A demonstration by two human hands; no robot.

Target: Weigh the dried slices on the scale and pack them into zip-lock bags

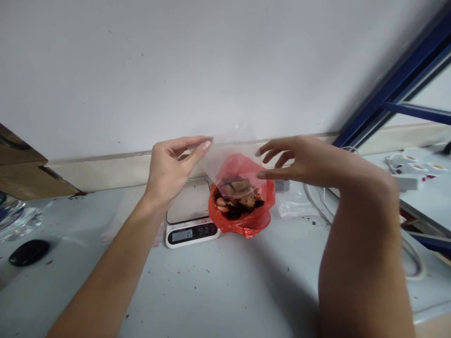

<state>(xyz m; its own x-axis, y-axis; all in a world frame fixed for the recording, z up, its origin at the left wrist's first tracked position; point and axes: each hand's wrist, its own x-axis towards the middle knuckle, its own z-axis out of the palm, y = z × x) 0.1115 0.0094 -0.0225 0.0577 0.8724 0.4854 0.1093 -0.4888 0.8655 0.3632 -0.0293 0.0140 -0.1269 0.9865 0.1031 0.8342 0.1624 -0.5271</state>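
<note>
Translucent plastic is hanging between two hands: one thin clear bag is being suspended above and partly in front of the open mouth of a red plastic bag. Left hand is pinching the clear bag's upper left edge between thumb and fingertips, probably because such limp film is not keeping its shape alone. Right hand is reaching to the opposite edge, thumb and fingers parted; whether it is gripping the film, I cannot tell. Holding the sides apart is likely spreading the film flat.

Rolled-back, crumpled sides are leaving the red bag's brown dried pieces exposed, presumably for easy access. It is standing on the tabletop at the right side of a white scale, overlapping it in view; whether they are touching is unclear. Scale and red bag are sitting close together, apparently so both are staying within reach.

Counting: two hands are working, and one clear bag, one red bag and one scale are lying between the arms. One black rounded object is resting at far left. Brown pieces are overlapping too much for counting.
</note>
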